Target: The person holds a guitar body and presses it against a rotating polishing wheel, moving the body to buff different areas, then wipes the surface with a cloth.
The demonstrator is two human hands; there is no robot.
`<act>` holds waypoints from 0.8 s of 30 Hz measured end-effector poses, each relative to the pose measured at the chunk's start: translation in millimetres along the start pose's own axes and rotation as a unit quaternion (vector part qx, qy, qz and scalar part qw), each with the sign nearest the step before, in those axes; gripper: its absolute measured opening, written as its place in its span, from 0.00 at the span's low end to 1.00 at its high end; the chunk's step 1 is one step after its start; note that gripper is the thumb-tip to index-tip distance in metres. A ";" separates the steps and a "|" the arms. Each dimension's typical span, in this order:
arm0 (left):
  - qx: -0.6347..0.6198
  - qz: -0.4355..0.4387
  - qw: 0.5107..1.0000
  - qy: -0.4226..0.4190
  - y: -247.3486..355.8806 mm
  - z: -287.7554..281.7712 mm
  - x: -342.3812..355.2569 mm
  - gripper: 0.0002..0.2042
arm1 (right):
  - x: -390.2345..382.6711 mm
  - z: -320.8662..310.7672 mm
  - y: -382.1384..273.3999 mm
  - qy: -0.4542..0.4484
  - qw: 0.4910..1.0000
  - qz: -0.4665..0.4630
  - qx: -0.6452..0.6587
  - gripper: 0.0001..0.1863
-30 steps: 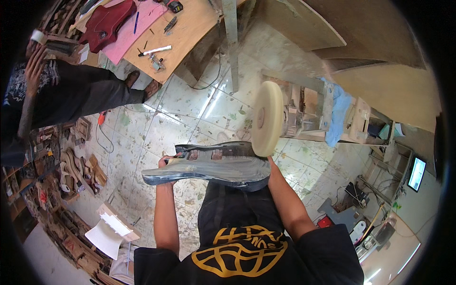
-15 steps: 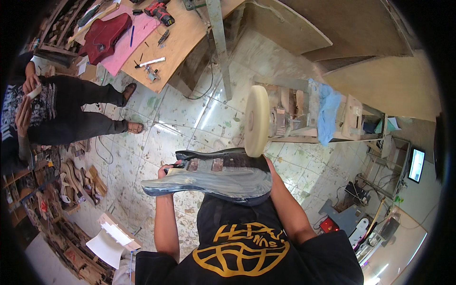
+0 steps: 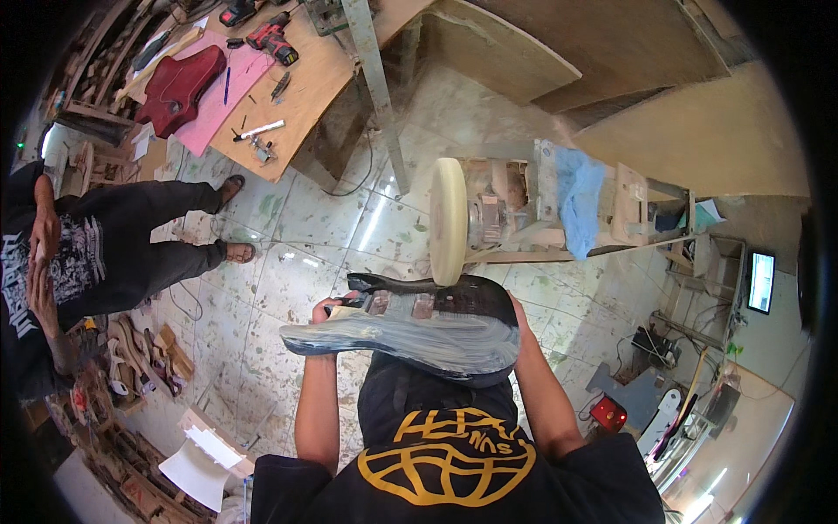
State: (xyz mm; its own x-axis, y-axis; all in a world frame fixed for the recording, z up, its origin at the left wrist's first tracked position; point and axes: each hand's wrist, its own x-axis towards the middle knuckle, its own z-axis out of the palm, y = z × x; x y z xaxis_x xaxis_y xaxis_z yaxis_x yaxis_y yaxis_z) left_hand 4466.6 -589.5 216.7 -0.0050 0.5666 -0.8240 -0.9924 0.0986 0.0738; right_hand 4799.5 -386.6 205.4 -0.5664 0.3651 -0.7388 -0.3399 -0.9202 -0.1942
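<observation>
A dark electric guitar body (image 3: pixel 410 336), smeared with whitish residue, is held level in front of my torso, with pickup cavities along its face. My left hand (image 3: pixel 325 311) is closed around the horn and neck end of the body. At the rounded end, my right hand (image 3: pixel 517 314) grips the edge; most of its fingers are hidden behind the body. A pale buffing wheel (image 3: pixel 449 223) stands upright just beyond, its lower rim at the body's far edge. Whether the wheel is turning I cannot tell.
The wheel's wooden stand (image 3: pixel 541 205) carries a blue cloth (image 3: pixel 578 201). At the far left, a workbench (image 3: pixel 301 113) holds a red guitar body (image 3: pixel 181 92) and a cordless drill (image 3: pixel 272 42). Another person (image 3: pixel 131 231) stands at left. Wood pieces (image 3: pixel 144 358) lie below them.
The guitar body has shifted right relative to the wheel, both my hands moving with it. The wheel and bench sit further left in view. The other person's hands have moved.
</observation>
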 end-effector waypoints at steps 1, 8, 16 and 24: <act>0.002 -0.012 1.000 -0.017 -3.8 0.8 3.7 0.22 | -5.3 -5.3 -4.1 0.004 1.000 -0.003 0.000 0.22; -0.006 -0.038 0.998 -0.051 -37.0 25.0 29.6 0.21 | -28.7 -57.5 -33.9 -0.034 0.999 -0.027 0.027 0.25; 0.004 -0.049 0.998 -0.034 -66.4 47.8 49.7 0.19 | -68.4 -69.5 -54.9 -0.016 0.997 -0.072 0.003 0.25; -0.001 -0.086 0.994 -0.062 -85.6 43.6 67.6 0.17 | -100.2 -56.4 -58.8 -0.041 0.992 -0.119 -0.007 0.23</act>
State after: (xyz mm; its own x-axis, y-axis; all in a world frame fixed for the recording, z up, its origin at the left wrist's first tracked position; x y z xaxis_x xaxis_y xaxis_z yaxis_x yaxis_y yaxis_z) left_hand 4556.6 -524.0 179.1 0.1798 0.6385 -0.7483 -0.9775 0.2015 -0.0630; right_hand 4918.6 -377.1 254.4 -0.5300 0.5825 -0.6163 -0.4617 -0.8078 -0.3665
